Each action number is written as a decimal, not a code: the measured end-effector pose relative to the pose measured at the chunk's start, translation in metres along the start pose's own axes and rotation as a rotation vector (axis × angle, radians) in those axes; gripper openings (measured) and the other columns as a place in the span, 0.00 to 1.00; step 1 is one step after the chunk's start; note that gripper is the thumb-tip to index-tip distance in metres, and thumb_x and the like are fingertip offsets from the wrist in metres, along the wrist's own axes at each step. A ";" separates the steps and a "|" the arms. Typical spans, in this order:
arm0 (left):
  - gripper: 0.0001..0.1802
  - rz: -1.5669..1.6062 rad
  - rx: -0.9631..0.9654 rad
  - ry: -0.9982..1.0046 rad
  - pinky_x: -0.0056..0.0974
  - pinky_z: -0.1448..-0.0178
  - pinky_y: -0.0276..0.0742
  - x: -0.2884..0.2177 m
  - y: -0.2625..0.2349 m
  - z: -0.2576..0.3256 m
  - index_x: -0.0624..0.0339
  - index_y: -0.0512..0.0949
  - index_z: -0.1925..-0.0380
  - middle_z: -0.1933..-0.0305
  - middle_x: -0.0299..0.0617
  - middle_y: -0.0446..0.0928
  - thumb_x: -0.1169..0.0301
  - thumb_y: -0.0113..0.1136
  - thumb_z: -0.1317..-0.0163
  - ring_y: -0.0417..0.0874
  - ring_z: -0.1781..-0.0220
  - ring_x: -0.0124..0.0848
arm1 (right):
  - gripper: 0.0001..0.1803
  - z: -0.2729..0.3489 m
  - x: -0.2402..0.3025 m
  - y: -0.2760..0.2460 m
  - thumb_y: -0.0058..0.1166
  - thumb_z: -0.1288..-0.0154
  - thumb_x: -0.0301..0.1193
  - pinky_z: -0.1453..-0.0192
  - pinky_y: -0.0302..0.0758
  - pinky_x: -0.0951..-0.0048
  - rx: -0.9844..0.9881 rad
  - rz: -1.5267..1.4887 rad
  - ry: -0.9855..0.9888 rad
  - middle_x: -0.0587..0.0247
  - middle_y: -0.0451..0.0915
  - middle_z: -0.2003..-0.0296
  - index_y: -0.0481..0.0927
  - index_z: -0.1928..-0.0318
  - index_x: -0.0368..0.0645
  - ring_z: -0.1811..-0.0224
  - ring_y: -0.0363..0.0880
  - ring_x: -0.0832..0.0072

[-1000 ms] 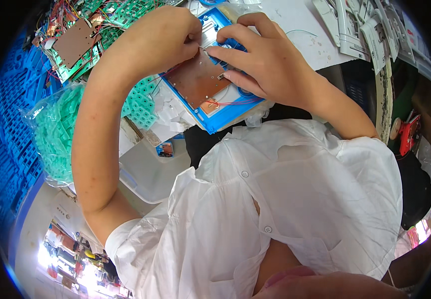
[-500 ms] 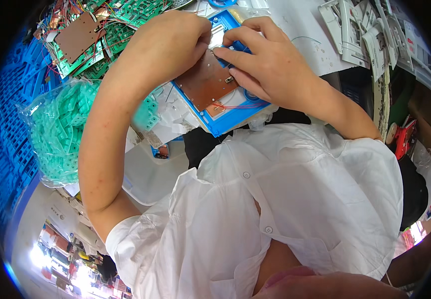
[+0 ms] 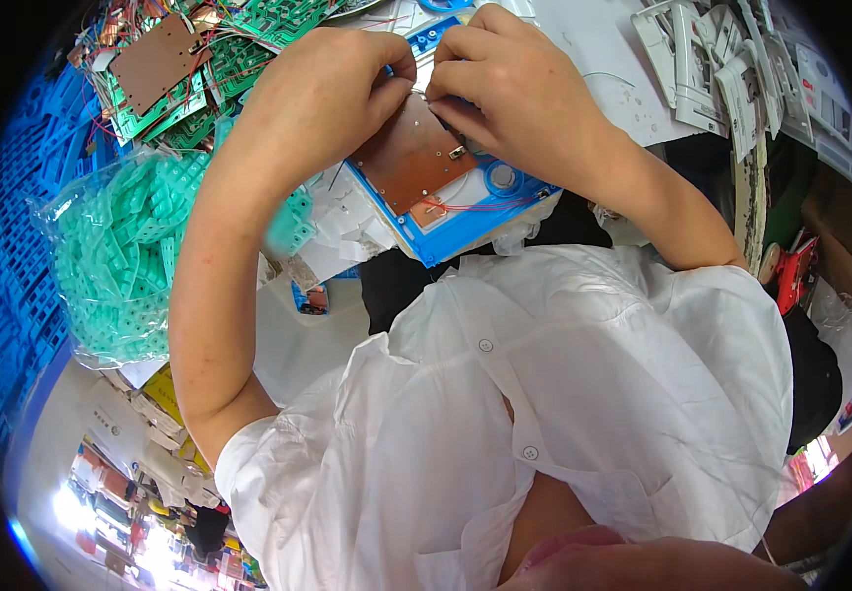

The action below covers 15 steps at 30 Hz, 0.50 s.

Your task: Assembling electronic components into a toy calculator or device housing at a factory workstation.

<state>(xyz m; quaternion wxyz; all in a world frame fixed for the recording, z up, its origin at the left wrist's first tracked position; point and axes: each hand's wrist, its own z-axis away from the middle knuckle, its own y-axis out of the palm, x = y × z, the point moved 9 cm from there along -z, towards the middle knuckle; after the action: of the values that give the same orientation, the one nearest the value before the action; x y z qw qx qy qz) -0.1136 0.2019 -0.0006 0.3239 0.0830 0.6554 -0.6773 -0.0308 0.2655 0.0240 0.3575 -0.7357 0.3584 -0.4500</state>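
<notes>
A brown circuit board (image 3: 411, 163) lies tilted in a blue plastic casing (image 3: 436, 246) in front of me. Thin red wires (image 3: 480, 207) run across the casing below the board. Over the board's far left corner is my left hand (image 3: 332, 94), its thumb and index finger pinched together. Beside it, at the board's upper right edge, my right hand (image 3: 514, 89) curls with its fingertips pressed together. What lies between the fingers of either hand is hidden or too small to make out. A round socket (image 3: 503, 177) shows in the casing below my right hand.
Green circuit boards (image 3: 268, 20) with wires are heaped at the far left, a loose brown board (image 3: 158, 64) on top. A clear bag of turquoise plastic parts (image 3: 125, 266) stands left of my left forearm. White plastic parts (image 3: 692, 69) are stacked at the far right.
My right hand has drawn up and away from the casing, its fingers now more curled, uncovering the round socket. My left hand has shifted slightly, thumb and index still near the board's top.
</notes>
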 end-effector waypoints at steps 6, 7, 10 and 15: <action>0.09 -0.002 -0.091 -0.004 0.51 0.55 0.80 0.001 -0.002 0.004 0.60 0.87 0.65 0.68 0.53 0.84 0.69 0.62 0.39 0.85 0.62 0.52 | 0.09 0.004 -0.003 0.013 0.65 0.43 0.30 0.54 0.76 0.60 0.116 -0.013 0.003 0.55 0.79 0.62 0.79 0.68 0.41 0.56 0.76 0.54; 0.09 0.003 -0.105 0.008 0.51 0.55 0.80 0.000 -0.001 0.004 0.60 0.87 0.65 0.68 0.52 0.84 0.69 0.62 0.39 0.85 0.62 0.51 | 0.08 0.006 -0.003 0.016 0.66 0.45 0.29 0.53 0.76 0.62 0.130 0.034 -0.015 0.59 0.80 0.61 0.81 0.67 0.41 0.54 0.77 0.57; 0.08 0.002 -0.156 0.056 0.51 0.55 0.80 -0.004 -0.004 0.008 0.60 0.86 0.65 0.67 0.51 0.84 0.69 0.62 0.38 0.85 0.61 0.51 | 0.08 0.008 0.005 0.018 0.68 0.49 0.26 0.51 0.77 0.65 0.122 0.123 -0.088 0.67 0.82 0.58 0.85 0.66 0.41 0.50 0.79 0.64; 0.07 -0.010 -0.196 0.116 0.47 0.54 0.80 -0.005 -0.002 0.021 0.61 0.84 0.60 0.61 0.51 0.83 0.72 0.64 0.37 0.84 0.59 0.51 | 0.12 0.012 0.018 0.006 0.68 0.53 0.27 0.51 0.77 0.64 0.058 0.153 -0.188 0.68 0.82 0.58 0.85 0.65 0.41 0.51 0.79 0.65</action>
<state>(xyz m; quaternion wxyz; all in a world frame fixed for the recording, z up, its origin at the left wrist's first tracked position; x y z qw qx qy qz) -0.1047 0.1830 0.0065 0.2887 0.0867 0.7364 -0.6057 -0.0152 0.2493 0.0221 0.4441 -0.7344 0.3651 -0.3607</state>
